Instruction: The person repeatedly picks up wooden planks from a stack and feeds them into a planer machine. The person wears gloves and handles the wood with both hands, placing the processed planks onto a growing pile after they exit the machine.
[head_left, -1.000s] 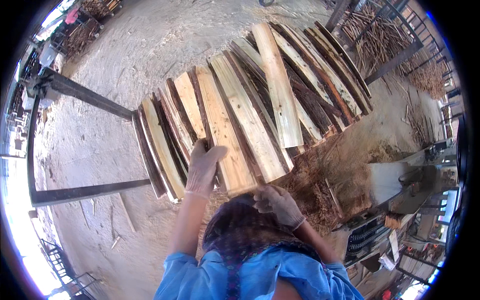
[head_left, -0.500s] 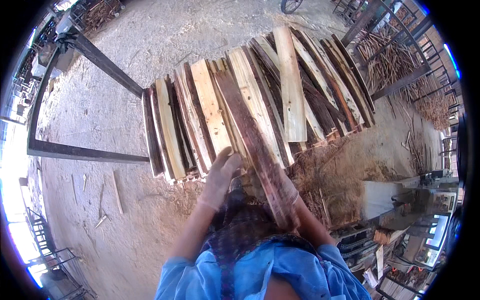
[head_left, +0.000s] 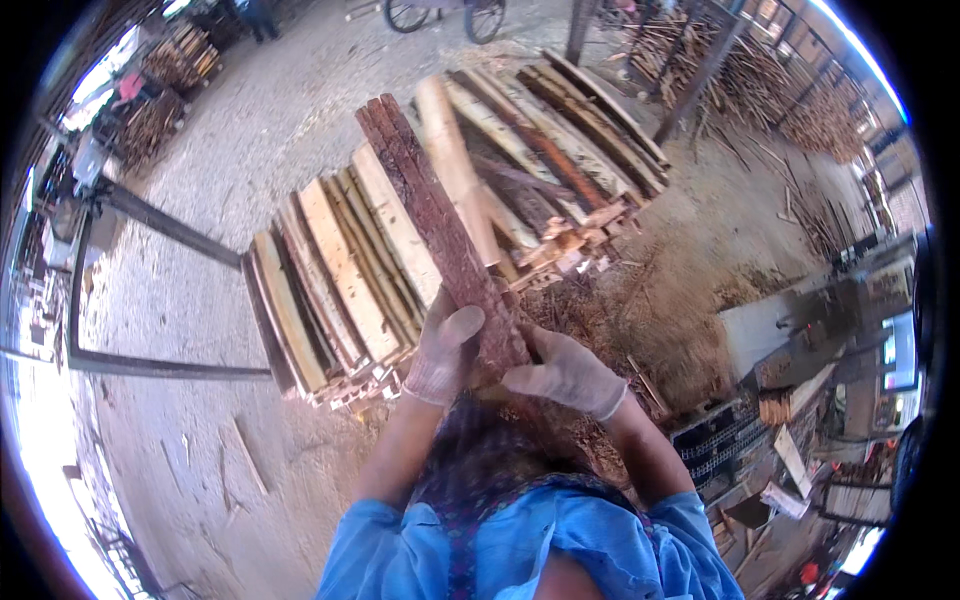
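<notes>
Nearest the body, below a blue shirt (head_left: 520, 525) and a dark patterned apron (head_left: 480, 450), both hands in pale knit gloves are now clamped on one long, dark reddish-brown, bark-faced wooden slab (head_left: 430, 200). Half a second ago the slab lay along the right side with the left hand apart from it; now the left hand (head_left: 445, 350) has joined it. A second ago that hand was on a board with a pale sawn face; whether this is the same board turned over cannot be told. The change appears to put the slab under firmer, two-sided control.

The grip sits at the slab's near end: the left hand takes its left edge with the thumb on the bark, and the right hand (head_left: 570, 370) closes on the right edge beside the end, its fingers partly hidden. Most of the slab's length reaches beyond the hands, slanting away and leftward, its far end unsupported by either glove. It passes above a broad stack of rough boards (head_left: 345, 270); whether its underside touches them cannot be seen.

Just right of the slab, a wide, pale, smooth wooden plank (head_left: 455, 165) lies askew on the stack. Past the stack's left end stands a dark metal frame (head_left: 170, 368); farther off are a heap of thin brown sticks (head_left: 690, 70) and a spoked wheel (head_left: 485, 20).
</notes>
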